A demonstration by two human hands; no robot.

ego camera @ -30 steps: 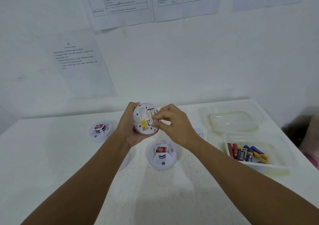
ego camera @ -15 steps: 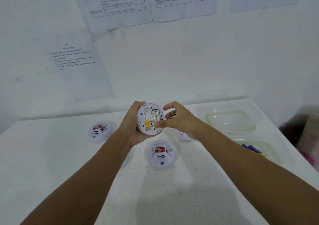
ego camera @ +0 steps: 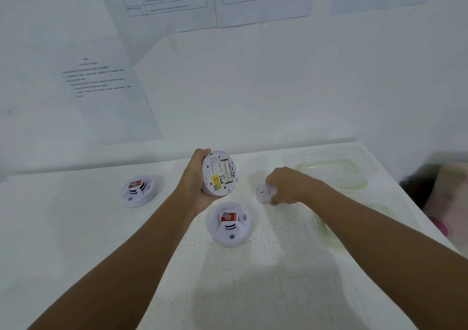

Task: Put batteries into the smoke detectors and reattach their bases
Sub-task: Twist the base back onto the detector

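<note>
Left hand: the left hand is gripping a smoke detector round its rim, lifted clear of the surface, probably so the other hand is free to fetch its cover.
Detector's facing: its underside is tilting up toward the camera, domed face turned away into the palm; this is exposing the battery bay.
Bay axis: the bay's long side is running roughly top to bottom across the disc, leaning slightly; it appears to be filled, though the cells are hard to make out.
Right hand: the right hand is reaching down to a small white base lying flat on the surface just right of the held detector, fingers curling onto its edge; I judge it is picking the base up to refit it.
Other detectors: two are sitting dome-up on the surface, one just below the held unit, one well to the left.
Next step: the base needs aligning over the open back.
</note>
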